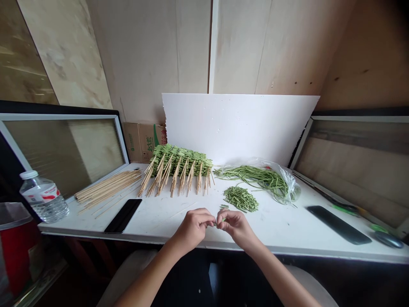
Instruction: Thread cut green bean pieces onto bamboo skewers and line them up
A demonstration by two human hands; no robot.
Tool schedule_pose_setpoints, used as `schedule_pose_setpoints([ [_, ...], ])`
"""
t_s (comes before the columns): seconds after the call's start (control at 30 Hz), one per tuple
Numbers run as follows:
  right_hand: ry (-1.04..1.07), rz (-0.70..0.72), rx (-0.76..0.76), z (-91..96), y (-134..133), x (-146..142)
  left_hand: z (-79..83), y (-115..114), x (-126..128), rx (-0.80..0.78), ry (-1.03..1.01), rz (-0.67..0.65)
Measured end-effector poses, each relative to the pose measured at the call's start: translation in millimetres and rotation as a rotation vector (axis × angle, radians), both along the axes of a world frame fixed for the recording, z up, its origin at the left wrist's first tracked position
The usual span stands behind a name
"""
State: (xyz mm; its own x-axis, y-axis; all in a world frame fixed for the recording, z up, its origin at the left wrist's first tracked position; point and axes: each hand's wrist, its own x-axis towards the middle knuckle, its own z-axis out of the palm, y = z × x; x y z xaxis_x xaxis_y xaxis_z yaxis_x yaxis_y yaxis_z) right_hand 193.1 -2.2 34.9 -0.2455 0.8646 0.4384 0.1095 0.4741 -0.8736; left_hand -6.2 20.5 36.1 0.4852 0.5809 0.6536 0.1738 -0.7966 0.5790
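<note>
Looks like a pretty plain little corner tbh. Pale bare back wall (143, 51), split by a lighter vertical strip (215, 47) and a few thin seams. Goes browner on the right-hand wall (367, 55), with a few dark spots. Over on the left, cream blotchy marble-look wall (70, 51) next to a shiny brown panel (22, 59). White board (241, 123) with ragged side edges, upright along the back of a white table (275, 230). Framed panes on both sides, left one (96, 143) and right one (354, 149), kinda window-like. Pale rounded seat (313, 283) below. Soft light, dimmer toward the upper right; way too dark under the table to make out much.
</note>
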Motion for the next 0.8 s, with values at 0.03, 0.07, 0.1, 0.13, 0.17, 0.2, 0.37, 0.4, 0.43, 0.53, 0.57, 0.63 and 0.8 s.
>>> schedule_pose_setpoints([
  [0.03,0.017,0.03,-0.02,0.1,1,1,0.1,1,0,-0.016,-0.003,-0.003],
  [0.07,0.023,0.037,-0.032,-0.3,3,3,0.1,2,-1,-0.036,-0.002,-0.003],
  [0.1,0.015,0.01,-0.032,-1.3,5,7,0.0,4,-1,-0.061,-0.001,0.003],
  [0.13,-0.014,-0.048,-0.018,-3.1,9,11,-0.3,6,-2,-0.088,0.0,0.013],
  [0.17,-0.058,-0.131,0.005,-5.8,13,17,-0.9,8,-3,-0.113,0.0,0.028],
  [0.2,-0.122,-0.23,0.035,-9.4,18,24,-1.7,10,-4,-0.132,-0.001,0.047],
  [0.37,-0.458,-0.519,0.183,-32.2,43,55,-7.8,17,-6,-0.141,0.014,0.153],
  [0.4,-0.492,-0.532,0.201,-36.1,45,57,-8.9,17,-6,-0.139,0.021,0.163],
  [0.43,-0.519,-0.536,0.22,-39.5,46,58,-9.6,17,-6,-0.138,0.03,0.165],
  [0.53,-0.588,-0.529,0.281,-46.9,46,57,-10.7,16,-5,-0.135,0.051,0.153],
  [0.57,-0.606,-0.523,0.296,-48.7,45,56,-10.8,15,-5,-0.136,0.056,0.148],
  [0.63,-0.627,-0.516,0.313,-51.3,44,55,-10.9,15,-5,-0.14,0.056,0.143],
  [0.8,-0.555,-0.521,0.29,-45.1,42,56,-11.2,16,-4,-0.205,0.022,0.171],
])
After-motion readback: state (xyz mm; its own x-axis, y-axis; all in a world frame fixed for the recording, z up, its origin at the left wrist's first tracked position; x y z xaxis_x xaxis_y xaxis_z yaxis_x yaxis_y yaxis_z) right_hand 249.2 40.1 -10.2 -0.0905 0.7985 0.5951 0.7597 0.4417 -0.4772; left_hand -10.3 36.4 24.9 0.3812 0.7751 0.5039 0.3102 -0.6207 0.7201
